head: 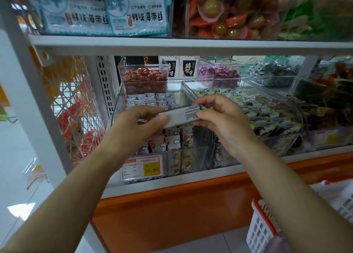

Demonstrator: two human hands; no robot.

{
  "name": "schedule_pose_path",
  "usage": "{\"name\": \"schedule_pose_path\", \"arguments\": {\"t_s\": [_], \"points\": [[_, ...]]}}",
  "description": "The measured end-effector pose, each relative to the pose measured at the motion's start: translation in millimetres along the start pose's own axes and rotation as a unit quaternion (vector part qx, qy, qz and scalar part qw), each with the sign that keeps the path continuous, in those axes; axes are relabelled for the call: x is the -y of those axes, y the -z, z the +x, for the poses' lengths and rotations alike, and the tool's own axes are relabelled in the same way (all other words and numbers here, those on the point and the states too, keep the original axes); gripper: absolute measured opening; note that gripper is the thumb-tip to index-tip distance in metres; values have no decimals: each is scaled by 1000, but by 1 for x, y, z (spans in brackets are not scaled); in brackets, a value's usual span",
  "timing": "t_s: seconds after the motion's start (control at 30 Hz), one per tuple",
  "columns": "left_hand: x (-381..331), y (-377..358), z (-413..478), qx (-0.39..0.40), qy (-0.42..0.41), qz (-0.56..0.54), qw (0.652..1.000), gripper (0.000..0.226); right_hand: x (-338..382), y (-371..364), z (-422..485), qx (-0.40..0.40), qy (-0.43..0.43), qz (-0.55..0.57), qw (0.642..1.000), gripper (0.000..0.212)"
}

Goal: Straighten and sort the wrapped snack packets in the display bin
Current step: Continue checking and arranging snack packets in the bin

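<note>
Both hands pinch a white packet (184, 114) by its ends, the left hand (141, 122) at its left end and the right hand (223, 117) at its right. They hold it above the middle of the clear display bin (196, 148) at the front edge of the shelf (172, 184). It is probably best kept level and lowered flat into line with the cloud-printed packets (168, 136) below. Whether it is one packet or several pressed together is unclear, its print is too small to read, and the hands hide the bin's middle rows.
</note>
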State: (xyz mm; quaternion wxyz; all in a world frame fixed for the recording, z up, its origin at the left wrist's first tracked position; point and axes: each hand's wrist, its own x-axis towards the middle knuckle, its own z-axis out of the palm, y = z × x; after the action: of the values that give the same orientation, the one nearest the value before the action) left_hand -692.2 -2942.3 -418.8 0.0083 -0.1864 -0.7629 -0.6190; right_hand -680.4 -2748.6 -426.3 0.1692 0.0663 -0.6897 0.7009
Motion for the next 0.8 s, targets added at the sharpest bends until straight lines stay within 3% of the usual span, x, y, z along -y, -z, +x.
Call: {"name": "schedule_pose_path", "arguments": {"t_s": [0.2,0.43,0.63,0.8], "points": [[-2,-2,0,-1,-20,50,999,17,1,-1,-4,-2,38,-82,996,8],[-5,-10,0,11,-8,40,999,10,1,-3,-5,-47,110,-179,977,16],[-11,1,2,52,57,-13,997,21,2,1,-5,4,97,-152,984,13],[-10,5,4,38,46,14,998,24,0,0,-6,9,78,-122,989,15]]}}
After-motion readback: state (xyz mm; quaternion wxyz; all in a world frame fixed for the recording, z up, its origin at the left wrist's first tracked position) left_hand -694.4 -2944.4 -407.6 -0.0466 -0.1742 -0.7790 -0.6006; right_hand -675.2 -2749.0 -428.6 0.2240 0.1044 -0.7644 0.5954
